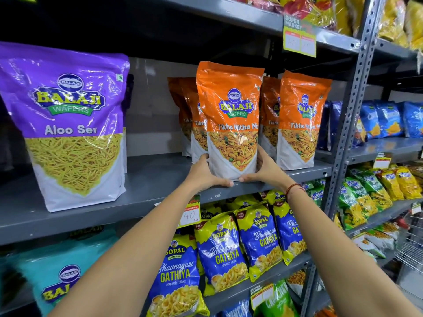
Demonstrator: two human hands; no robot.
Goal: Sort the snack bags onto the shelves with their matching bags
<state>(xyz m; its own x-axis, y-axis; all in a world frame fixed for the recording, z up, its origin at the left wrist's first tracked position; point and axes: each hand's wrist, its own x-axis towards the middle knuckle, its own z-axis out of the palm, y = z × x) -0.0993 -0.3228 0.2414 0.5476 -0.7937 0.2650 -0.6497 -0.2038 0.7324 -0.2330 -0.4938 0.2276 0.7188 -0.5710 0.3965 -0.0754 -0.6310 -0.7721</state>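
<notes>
Both hands on one orange Tikha Mitha Mix bag (pixel 231 120), standing upright at the front edge of the grey metal shelf (pixel 146 179). My left hand (pixel 207 172) wraps the bag's lower left side, fingers curled around the base, thumb along the shelf lip. My right hand (pixel 263 170) cups the lower right side, fingers up against the bag, thumb under the bottom corner. Both hands closed on the bag, not open. Red thread bracelet (pixel 294 187) on my right wrist.

Bag sits among matching orange Tikha Mitha Mix bags: a row just behind it to the left (pixel 190 124), another to the right (pixel 299 120), all upright. Same shelf, well apart to the left: a big purple Aloo Sev bag (pixel 68 124), upright.

Shelf below: blue and yellow Gopal Bhavnagari Gathiya bags (pixel 219 250), leaning in a row. Price tag reading 40 (pixel 190 213) clipped on the shelf edge near my left forearm. Blue bags (pixel 389 120) on the next rack to the right.
</notes>
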